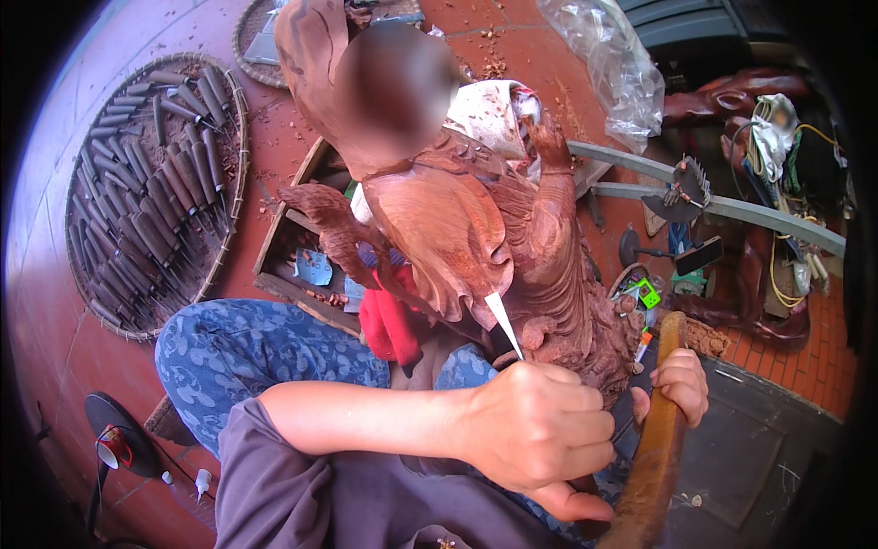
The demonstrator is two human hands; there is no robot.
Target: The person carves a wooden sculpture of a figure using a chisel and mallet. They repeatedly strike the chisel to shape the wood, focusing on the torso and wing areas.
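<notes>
A carved reddish wooden statue (439,220) leans across the middle, with flowing robe folds and a raised carved hand. My left hand (544,435) is closed in a fist around a chisel. The pale, wide-ended chisel blade (501,320) sticks out of the fist and meets the lower edge of a robe fold; most of its handle is hidden. To the right, my right hand (681,389) wraps its fingers round a long, yellowish-brown wooden mallet (654,448). The mallet's lower end lies close beside my left thumb; I cannot tell whether they touch.
A round woven tray (233,229) holds several dark-handled carving tools at left. Behind the statue stands a wooden box (293,197) with scraps; a red cloth (389,320) hangs by it. A metal bar (777,215), plastic sheeting (613,64) and a phone on a stand (700,256) are at right.
</notes>
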